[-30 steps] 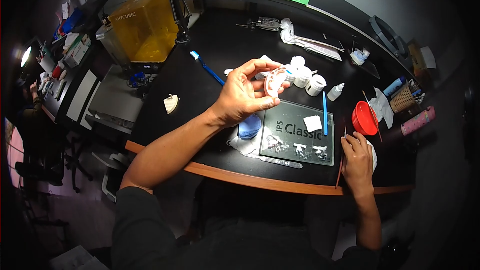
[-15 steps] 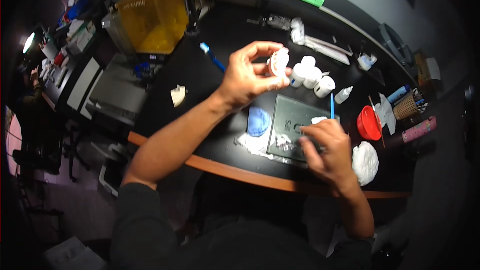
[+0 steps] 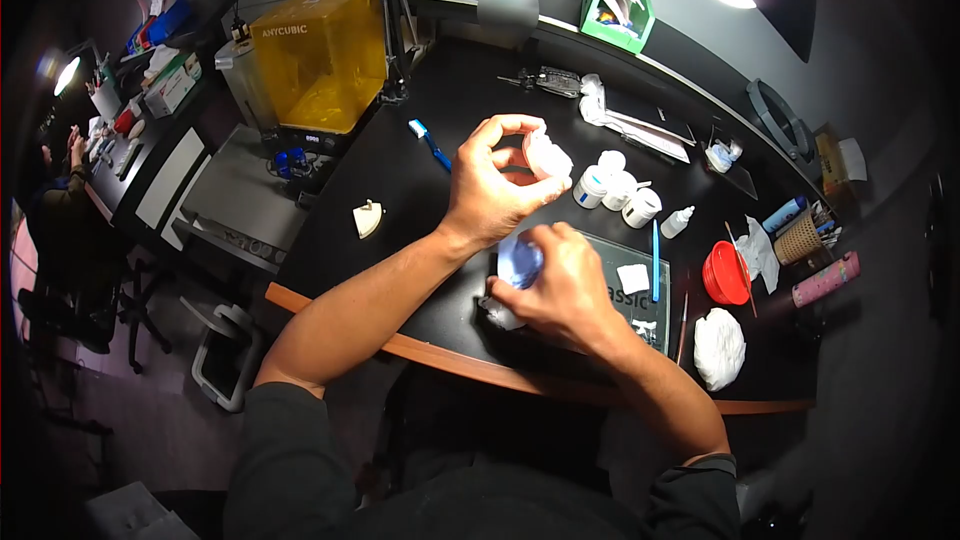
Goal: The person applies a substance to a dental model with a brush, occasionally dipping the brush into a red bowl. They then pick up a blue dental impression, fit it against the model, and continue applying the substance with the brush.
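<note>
Raised over the table, my left hand (image 3: 490, 180) grips a dental model (image 3: 546, 156) between thumb and fingertips; it looks like a set of teeth on a pinkish-white base. Below it, my right hand (image 3: 565, 285) has thumb and fingers closed about a blue dental cast (image 3: 519, 261), partly hiding it. White material (image 3: 497, 313) lies just under the right thumb. A glass slab (image 3: 610, 252) with printed lettering extends under the right hand and wrist. On it are a white pad (image 3: 633, 278) and a blue stick-like tool (image 3: 656, 260).
Several white jars (image 3: 620, 186) and a dropper bottle (image 3: 677, 221) stand behind the slab. To the right are a red bowl (image 3: 727, 273), a white crumpled wad (image 3: 719, 350) and a brush (image 3: 683, 328). A toothbrush (image 3: 430, 145) lies at left. Another person's hand (image 3: 76, 135) shows far left.
My right hand has moved left from over the slab onto the blue cast. My left hand still holds the dental model, now turned slightly. The camera view has shifted a little.
</note>
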The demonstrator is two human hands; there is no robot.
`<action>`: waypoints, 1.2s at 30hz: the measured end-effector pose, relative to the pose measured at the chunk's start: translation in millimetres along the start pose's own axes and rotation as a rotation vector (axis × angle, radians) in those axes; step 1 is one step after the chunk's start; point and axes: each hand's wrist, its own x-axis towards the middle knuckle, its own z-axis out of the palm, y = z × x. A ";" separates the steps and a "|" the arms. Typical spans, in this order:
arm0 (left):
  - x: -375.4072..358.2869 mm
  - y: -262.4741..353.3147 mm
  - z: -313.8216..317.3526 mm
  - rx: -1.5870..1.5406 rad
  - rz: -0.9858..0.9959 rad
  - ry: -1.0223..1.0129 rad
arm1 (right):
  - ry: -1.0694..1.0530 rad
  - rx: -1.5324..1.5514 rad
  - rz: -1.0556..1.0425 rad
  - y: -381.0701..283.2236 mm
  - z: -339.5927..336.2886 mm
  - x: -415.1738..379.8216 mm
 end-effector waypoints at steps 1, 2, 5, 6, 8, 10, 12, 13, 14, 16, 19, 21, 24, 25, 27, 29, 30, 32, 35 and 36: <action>-2.0 -0.3 -0.1 0.027 0.019 0.008 | 0.001 0.076 0.102 -3.7 -8.8 2.7; -2.4 -3.0 -1.2 0.010 -0.024 0.018 | 0.074 0.154 0.070 1.6 -10.8 4.5; -4.1 3.9 2.9 0.034 0.017 0.070 | 0.106 0.482 0.101 19.3 -13.9 1.7; -5.8 3.2 4.6 0.018 0.020 0.069 | 0.091 0.603 0.133 22.8 -15.3 0.9; -9.1 2.8 9.7 -0.016 0.013 0.087 | -0.012 0.790 0.267 18.1 -22.3 -4.9; -14.2 3.0 14.1 -0.023 0.008 0.098 | -0.158 0.963 0.467 2.9 -38.7 -6.3; -15.5 2.2 16.8 0.034 0.033 0.098 | -0.157 1.066 0.431 2.7 -37.0 -8.9; -15.9 -2.1 17.8 -0.024 0.066 0.099 | -0.160 1.116 0.401 2.9 -34.9 -7.7; -18.7 -3.5 20.9 -0.059 0.050 0.119 | -0.114 1.224 0.344 3.0 -29.4 -10.3; -17.0 -7.2 25.1 -0.072 0.114 0.140 | -0.090 1.123 0.337 16.0 -22.3 -16.1; -16.9 2.0 21.3 0.018 0.157 0.187 | -0.057 1.274 0.288 11.4 -17.8 -10.6; -23.3 2.7 24.5 0.007 0.096 0.198 | -0.033 1.325 0.263 18.2 -14.8 -13.9; -31.3 3.9 42.6 -0.072 0.054 0.193 | 0.084 1.335 0.267 12.2 -13.6 -13.5; -27.9 6.5 47.1 -0.129 -0.001 0.167 | 0.104 1.248 0.215 14.5 -12.5 -12.2; -22.9 5.6 54.4 -0.266 -0.059 0.255 | 0.219 1.308 0.305 6.9 -5.0 -13.3; -19.4 -11.0 55.7 -0.227 0.000 0.281 | 0.336 1.416 0.364 -5.6 3.4 -16.1; -17.3 -12.8 54.6 -0.189 -0.001 0.292 | 0.373 1.556 0.329 -13.5 7.5 -12.7; -17.6 -15.4 54.3 -0.148 -0.007 0.333 | 0.373 1.548 0.261 -12.4 15.5 -13.2; -11.7 -14.9 51.3 0.003 0.084 0.372 | 0.269 1.519 0.312 -13.4 7.4 -17.6; -11.2 -13.0 52.4 -0.005 0.100 0.377 | 0.231 1.566 0.353 -15.1 0.9 -19.7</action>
